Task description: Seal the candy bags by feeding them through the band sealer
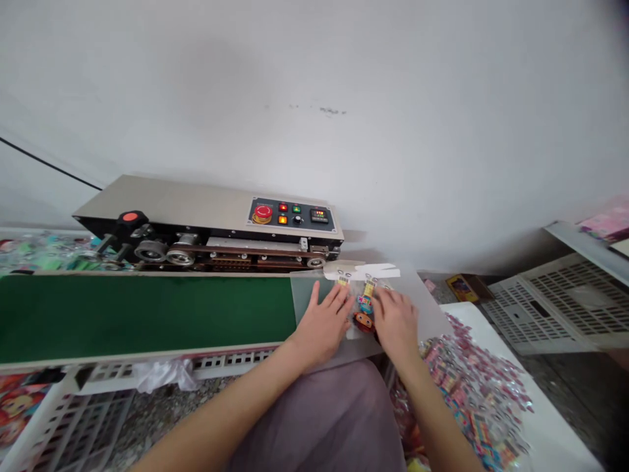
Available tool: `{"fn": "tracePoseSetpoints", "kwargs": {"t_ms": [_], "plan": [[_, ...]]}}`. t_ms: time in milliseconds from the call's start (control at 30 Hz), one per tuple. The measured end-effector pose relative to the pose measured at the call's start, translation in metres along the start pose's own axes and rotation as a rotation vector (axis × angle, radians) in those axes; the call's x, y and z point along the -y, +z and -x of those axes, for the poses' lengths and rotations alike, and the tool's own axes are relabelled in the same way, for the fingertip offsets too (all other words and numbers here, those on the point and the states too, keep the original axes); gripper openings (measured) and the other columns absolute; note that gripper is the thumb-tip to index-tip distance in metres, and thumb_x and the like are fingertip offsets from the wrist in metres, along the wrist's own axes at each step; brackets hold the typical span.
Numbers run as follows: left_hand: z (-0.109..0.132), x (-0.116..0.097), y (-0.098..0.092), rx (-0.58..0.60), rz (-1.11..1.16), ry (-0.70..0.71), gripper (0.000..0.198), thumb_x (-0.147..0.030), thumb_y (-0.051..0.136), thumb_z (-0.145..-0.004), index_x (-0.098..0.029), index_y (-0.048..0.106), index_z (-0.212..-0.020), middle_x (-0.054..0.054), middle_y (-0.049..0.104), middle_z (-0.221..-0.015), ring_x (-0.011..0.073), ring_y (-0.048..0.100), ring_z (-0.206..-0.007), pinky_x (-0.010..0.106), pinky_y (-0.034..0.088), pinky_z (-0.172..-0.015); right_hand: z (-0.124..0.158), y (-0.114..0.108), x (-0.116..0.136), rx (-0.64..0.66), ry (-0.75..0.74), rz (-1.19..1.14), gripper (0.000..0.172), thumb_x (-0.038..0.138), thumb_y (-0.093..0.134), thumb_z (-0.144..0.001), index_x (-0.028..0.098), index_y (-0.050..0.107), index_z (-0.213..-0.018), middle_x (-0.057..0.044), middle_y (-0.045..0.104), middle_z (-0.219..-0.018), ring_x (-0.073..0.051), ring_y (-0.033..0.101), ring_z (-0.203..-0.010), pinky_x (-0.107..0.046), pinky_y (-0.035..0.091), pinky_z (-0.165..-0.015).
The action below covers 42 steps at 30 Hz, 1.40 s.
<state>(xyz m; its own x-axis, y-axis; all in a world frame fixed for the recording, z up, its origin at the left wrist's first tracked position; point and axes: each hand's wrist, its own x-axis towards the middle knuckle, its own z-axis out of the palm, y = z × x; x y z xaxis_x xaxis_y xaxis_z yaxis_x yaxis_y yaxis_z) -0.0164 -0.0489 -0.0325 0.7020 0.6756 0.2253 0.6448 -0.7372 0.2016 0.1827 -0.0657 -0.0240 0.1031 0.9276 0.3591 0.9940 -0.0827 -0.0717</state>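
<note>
My left hand (325, 324) lies with fingers stretched and thumb apart over a clear packet (343, 280), whose barcode label shows past the fingertips. To its right is a clear packet with a small cartoon figure (364, 305), orange-headed with a blue and yellow body. My right hand (397, 322) is curled at that packet's right edge, its fingers closed on it; the fingertips are partly hidden. Both packets rest on a grey sheet (422, 295) at the green belt's (196, 314) right end, their top edges near the sealer's roller.
A band sealing machine (187, 203) with a lit control panel (295, 215) stands behind the belt against the wall. Many packets (476, 387) are heaped on a white surface (555, 419) at right. White plastic crates (550, 305) stand beyond. A grated shelf (108, 372) is below the belt.
</note>
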Motion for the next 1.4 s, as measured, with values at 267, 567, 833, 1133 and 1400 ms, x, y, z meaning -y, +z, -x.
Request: {"fn": "tracePoseSetpoints", "kwargs": {"t_ms": [267, 567, 833, 1133, 1400], "plan": [[0.017, 0.013, 0.006, -0.044, -0.073, -0.162, 0.057, -0.049, 0.029, -0.105, -0.019, 0.041, -0.152, 0.011, 0.03, -0.163, 0.0295, 0.028, -0.15, 0.072, 0.015, -0.118, 0.02, 0.013, 0.03, 0.057, -0.128, 0.002, 0.044, 0.03, 0.039, -0.103, 0.021, 0.053, -0.143, -0.009, 0.054, -0.148, -0.031, 0.041, -0.136, -0.052, 0.024, -0.112], [0.031, 0.02, -0.029, -0.029, -0.164, -0.353, 0.055, -0.043, 0.033, -0.105, -0.012, 0.051, -0.145, 0.016, 0.038, -0.158, 0.0349, 0.031, -0.149, 0.07, 0.012, -0.119, -0.034, -0.001, 0.05, 0.109, -0.107, -0.219, 0.041, 0.01, 0.038, -0.096, 0.021, 0.067, -0.122, -0.008, 0.068, -0.119, -0.026, 0.052, -0.108, -0.039, 0.036, -0.092], [0.01, -0.009, 0.005, 0.029, -0.064, -0.067, 0.059, -0.046, 0.022, -0.106, -0.013, 0.039, -0.152, 0.014, 0.026, -0.164, 0.0286, 0.024, -0.152, 0.071, 0.015, -0.118, -0.061, 0.015, 0.055, 0.184, -0.188, -0.21, 0.027, 0.006, 0.05, -0.087, 0.022, 0.071, -0.093, -0.007, 0.066, -0.102, -0.025, 0.051, -0.101, -0.036, 0.034, -0.082], [0.009, 0.006, 0.008, -0.004, -0.039, -0.094, 0.056, -0.039, 0.018, -0.107, -0.017, 0.034, -0.155, 0.011, 0.027, -0.164, 0.028, 0.025, -0.152, 0.07, 0.012, -0.119, -0.014, -0.002, 0.01, -0.046, -0.083, -0.297, 0.037, 0.014, 0.038, -0.096, 0.018, 0.067, -0.119, -0.01, 0.067, -0.109, -0.026, 0.054, -0.104, -0.039, 0.043, -0.092], [0.01, 0.018, 0.005, -0.052, -0.082, -0.103, 0.054, -0.04, 0.021, -0.107, -0.017, 0.039, -0.153, 0.013, 0.032, -0.162, 0.0271, 0.029, -0.15, 0.068, 0.009, -0.12, 0.032, 0.013, 0.018, 0.024, -0.165, -0.135, 0.041, 0.029, 0.041, -0.103, 0.022, 0.056, -0.141, -0.007, 0.058, -0.144, -0.031, 0.046, -0.129, -0.049, 0.035, -0.105]]}}
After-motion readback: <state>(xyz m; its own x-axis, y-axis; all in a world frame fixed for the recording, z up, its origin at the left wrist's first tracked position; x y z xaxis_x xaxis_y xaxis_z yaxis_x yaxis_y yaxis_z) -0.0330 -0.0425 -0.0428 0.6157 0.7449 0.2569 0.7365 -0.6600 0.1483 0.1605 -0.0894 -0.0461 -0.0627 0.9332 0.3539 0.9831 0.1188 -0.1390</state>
